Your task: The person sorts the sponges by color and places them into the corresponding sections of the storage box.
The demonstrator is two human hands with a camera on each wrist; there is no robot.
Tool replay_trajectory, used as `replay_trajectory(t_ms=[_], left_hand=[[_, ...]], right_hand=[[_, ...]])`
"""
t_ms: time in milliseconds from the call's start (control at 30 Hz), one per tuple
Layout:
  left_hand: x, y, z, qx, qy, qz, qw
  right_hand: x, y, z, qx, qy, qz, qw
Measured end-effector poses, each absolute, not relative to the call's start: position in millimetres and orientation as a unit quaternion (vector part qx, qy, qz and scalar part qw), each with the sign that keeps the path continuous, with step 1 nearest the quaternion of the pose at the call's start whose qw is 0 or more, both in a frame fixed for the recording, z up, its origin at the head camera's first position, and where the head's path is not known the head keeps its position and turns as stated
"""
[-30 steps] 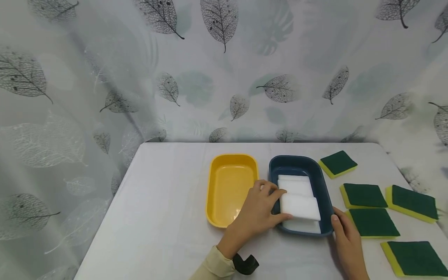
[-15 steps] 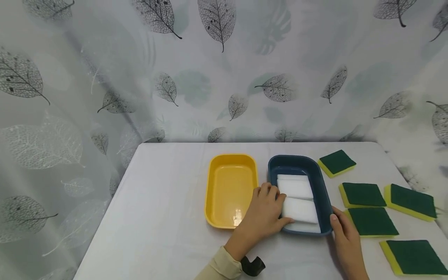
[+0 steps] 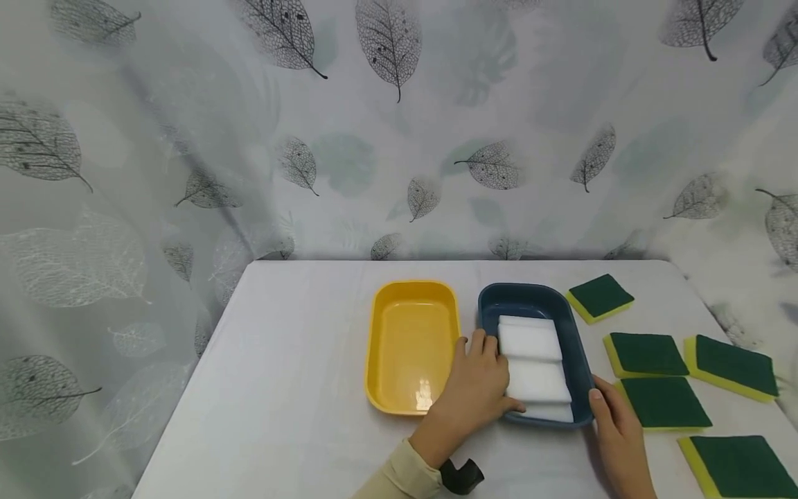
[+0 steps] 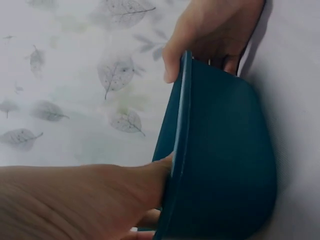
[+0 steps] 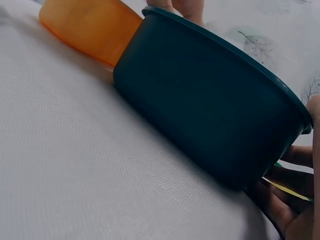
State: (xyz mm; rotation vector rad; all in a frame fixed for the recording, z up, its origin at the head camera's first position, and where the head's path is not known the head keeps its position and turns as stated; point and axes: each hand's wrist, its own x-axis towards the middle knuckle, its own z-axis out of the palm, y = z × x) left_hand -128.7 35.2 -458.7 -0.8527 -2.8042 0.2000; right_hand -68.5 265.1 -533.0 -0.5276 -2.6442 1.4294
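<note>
A dark blue plastic tray [image 3: 580, 367] holds several white sponges [image 3: 530, 341], lying in an overlapping row. My left hand [image 3: 470, 388] reaches over the tray's left side and pinches the white sponge [image 3: 537, 381] near the front, thumb at its near edge; some fingertips are hidden. In the left wrist view, the tray's wall [image 4: 225, 150] hides part of that hand. At the tray's near right corner, my right hand [image 3: 620, 436] grips the rim, thumb on top and fingers outside. The right wrist view shows its fingers [image 5: 287, 200] against the outer wall.
A yellow tray [image 3: 414, 346] stands just left of the blue one. Several green-and-yellow scouring sponges [image 3: 667, 402] lie on the white table [image 3: 280, 388] to the right, one close behind my right hand. A leaf-patterned curtain [image 3: 374, 159] hangs behind the table.
My left hand has shifted slightly right and toward me, bringing the front white sponge nearer the tray's front, where it lies flatter. My right hand has kept its grip on the rim.
</note>
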Motion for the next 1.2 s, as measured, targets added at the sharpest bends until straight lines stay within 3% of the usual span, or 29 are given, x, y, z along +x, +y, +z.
replay_trajectory(t_ms=[167, 367, 900, 1200], left_hand=[[-127, 36, -457, -0.289, -0.946, 0.088, 0.116], [-127, 27, -460, -0.291, -0.943, 0.06, 0.149], [-126, -21, -449, -0.27, -0.947, -0.068, 0.16], [-128, -59, -446, -0.231, -0.943, -0.14, 0.195]], right_hand=[[-70, 266, -530, -0.194, -0.862, 0.468, 0.018], [-70, 266, -531, -0.19, -0.866, 0.462, 0.027], [-67, 268, -533, -0.179, -0.866, 0.465, 0.042], [-71, 270, -528, -0.176, -0.868, 0.464, 0.006]])
